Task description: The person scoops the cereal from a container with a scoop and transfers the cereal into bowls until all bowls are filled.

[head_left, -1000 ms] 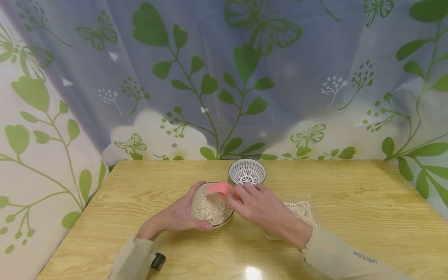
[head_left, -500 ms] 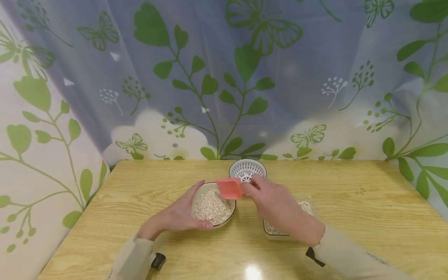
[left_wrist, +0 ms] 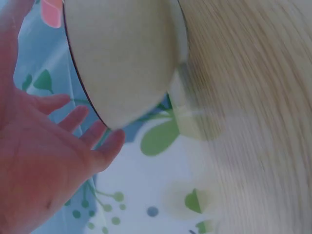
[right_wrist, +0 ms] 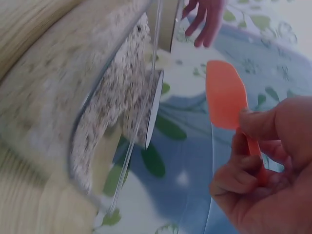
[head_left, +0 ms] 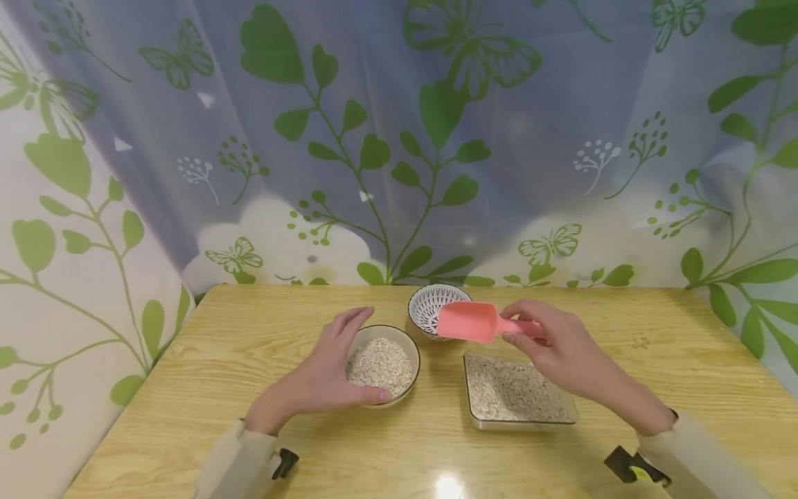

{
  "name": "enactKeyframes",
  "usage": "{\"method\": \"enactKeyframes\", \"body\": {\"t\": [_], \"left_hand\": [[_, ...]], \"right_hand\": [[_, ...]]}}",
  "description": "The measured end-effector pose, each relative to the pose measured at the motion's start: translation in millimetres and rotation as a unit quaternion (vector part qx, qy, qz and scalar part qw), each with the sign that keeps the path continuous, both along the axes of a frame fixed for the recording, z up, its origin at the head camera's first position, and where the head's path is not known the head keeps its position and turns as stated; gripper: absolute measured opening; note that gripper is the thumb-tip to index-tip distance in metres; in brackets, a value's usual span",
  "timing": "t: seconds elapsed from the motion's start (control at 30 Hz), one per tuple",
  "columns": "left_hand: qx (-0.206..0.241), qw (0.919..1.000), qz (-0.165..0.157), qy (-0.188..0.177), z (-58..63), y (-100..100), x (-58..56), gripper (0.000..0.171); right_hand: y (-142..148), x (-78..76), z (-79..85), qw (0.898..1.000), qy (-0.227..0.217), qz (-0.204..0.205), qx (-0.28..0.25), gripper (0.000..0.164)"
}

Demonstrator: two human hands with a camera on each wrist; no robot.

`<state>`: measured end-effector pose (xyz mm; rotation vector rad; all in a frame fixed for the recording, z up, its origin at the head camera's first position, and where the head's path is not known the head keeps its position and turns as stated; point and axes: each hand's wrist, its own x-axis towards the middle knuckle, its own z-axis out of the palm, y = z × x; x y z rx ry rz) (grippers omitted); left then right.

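Note:
My left hand (head_left: 321, 367) is spread beside a round cream bowl (head_left: 416, 378) of oat flakes (head_left: 382, 366), its thumb by the near rim. In the left wrist view its fingers are loosely extended, the little finger close to the bowl's rim (left_wrist: 122, 63); I cannot tell whether it touches. My right hand (head_left: 561, 346) pinches the handle of a pink scoop (head_left: 469, 321), which hangs above the table and overlaps the patterned bowl in view. In the right wrist view, fingers and thumb curl round the handle, and the scoop (right_wrist: 224, 95) looks bare.
A rectangular dish (head_left: 524, 425) filled with oat flakes stands below the right hand, right of the round bowl. Behind stands a black-and-white patterned bowl (head_left: 430, 305), partly hidden by the scoop. A leaf-print curtain (head_left: 399, 173) hangs at the back edge of the wooden table (head_left: 648, 360).
My right hand has carried the scoop right, away from over the oat bowl, uncovering the rectangular dish. My left fingers have lifted and spread away from the bowl's rim.

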<state>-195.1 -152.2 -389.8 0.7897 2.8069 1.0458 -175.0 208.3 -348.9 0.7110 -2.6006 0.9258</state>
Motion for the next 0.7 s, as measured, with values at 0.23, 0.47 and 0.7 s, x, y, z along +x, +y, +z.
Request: {"method": "enactKeyframes", "body": {"t": [0.23, 0.47, 0.7], "left_hand": [[0.034, 0.9991, -0.022, 0.011, 8.1, 21.0, 6.0, 0.119], [0.028, 0.9990, -0.031, -0.013, 13.9, 48.1, 14.1, 0.113], [0.031, 0.9953, -0.074, -0.054, 8.4, 76.6, 27.6, 0.110]], "right_hand": [[34.7, 11.8, -2.6, 0.998, -0.057, -0.014, -0.007, 0.015], [54.3, 17.5, -11.2, 0.992, -0.123, 0.007, -0.014, 0.015], [59.0, 16.0, -26.3, 0.987, -0.154, 0.049, -0.005, 0.016]]}}
